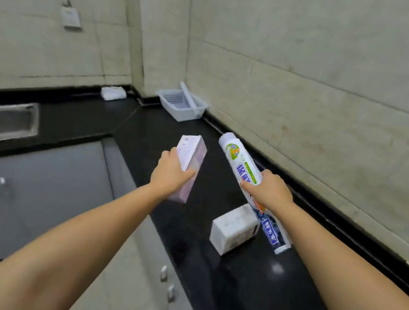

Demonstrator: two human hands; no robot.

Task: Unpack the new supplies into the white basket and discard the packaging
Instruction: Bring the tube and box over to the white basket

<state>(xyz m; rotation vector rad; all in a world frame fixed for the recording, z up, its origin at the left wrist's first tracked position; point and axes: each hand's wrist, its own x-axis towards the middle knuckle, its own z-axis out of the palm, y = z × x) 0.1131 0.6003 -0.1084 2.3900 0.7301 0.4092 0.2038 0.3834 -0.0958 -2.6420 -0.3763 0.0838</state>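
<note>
The white basket is sitting at the far corner of the black counter, straight ahead of both hands and well apart from them, already holding a white roll. The left hand is gripping a pale purple box, its long axis pointing toward the basket. The right hand is wrapping around a printed roll, likewise aimed forward. Neither hand looks clearly nearer.

Beige tiled walls, black countertop
</note>
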